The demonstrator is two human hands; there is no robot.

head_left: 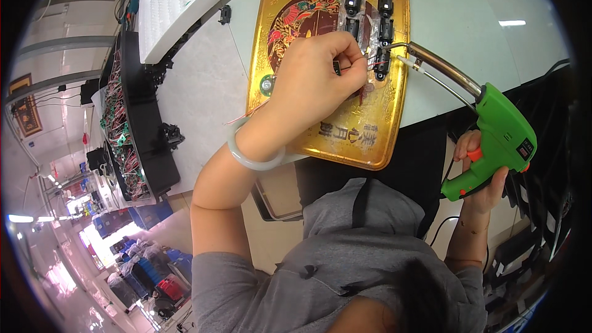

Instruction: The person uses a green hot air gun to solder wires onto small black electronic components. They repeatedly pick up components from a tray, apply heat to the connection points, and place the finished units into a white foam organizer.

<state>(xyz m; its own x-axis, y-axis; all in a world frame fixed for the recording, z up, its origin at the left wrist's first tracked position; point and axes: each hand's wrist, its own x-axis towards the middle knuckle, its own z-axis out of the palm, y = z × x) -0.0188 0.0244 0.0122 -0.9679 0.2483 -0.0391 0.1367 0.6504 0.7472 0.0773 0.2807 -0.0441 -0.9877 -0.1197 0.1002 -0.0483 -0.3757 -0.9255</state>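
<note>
My right hand grips a green soldering gun by its handle, fingers near the orange trigger. The gun's bent metal tip and thin feed tube reach the lowest right one of several small black plastic housings, which sit in two columns on a golden tin lid. Over the lid, my left hand is closed in a pinch on thin wires leading to that same housing. Partly hidden by my left hand is a small round green-rimmed part. Reddish wires show beside my wrist.
On the left, a black tray holds many bundles of red, white and green wires. A white foam tray stands at the back left. One loose black housing lies on the table. Dark cables hang at the right.
</note>
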